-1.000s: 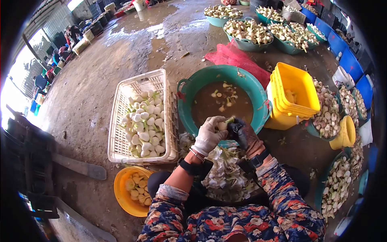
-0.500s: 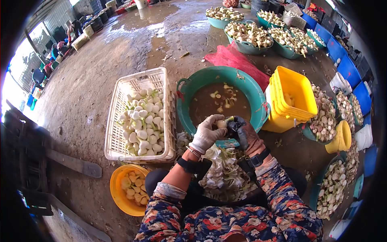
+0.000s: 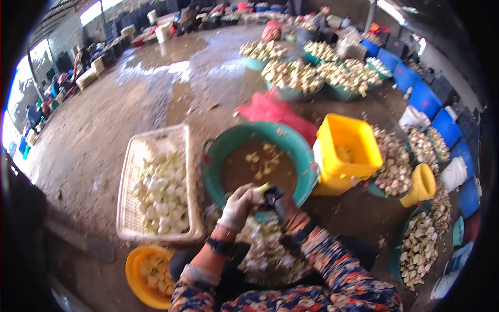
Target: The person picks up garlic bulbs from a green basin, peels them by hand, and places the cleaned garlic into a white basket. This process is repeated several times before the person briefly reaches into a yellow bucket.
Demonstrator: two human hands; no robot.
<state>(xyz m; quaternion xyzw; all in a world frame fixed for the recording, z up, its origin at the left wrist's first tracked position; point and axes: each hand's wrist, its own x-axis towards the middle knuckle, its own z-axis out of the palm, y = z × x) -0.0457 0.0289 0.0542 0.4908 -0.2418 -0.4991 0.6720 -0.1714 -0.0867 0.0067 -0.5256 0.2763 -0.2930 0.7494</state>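
Observation:
In my left hand (image 3: 236,208), which wears a pale glove, is a garlic bulb (image 3: 259,194) with a short greenish stem. My right hand (image 3: 285,206), in a dark glove, is closed against the bulb's other side; blur hides whether its fingers hold anything else. Both hands are over the near rim of a green tub (image 3: 211,169), where a few bulbs (image 3: 266,160) lie on a brown bottom. Below my hands is a heap of pale peelings (image 3: 267,252). To the left, a white slatted crate (image 3: 125,192) holds many white bulbs (image 3: 163,200).
At lower left is an orange-yellow bucket (image 3: 134,273) with bulbs. Stacked yellow pails (image 3: 332,177) stand right of the tub, and red netting (image 3: 275,114) lies behind it. Full basins (image 3: 296,78) fill the back right. Wet floor (image 3: 166,60) and other people (image 3: 188,21) are farther off.
The camera view has tilted up and shifted right, so the tub, crate and pails sit lower and farther left. My hands stay together at the bulb.

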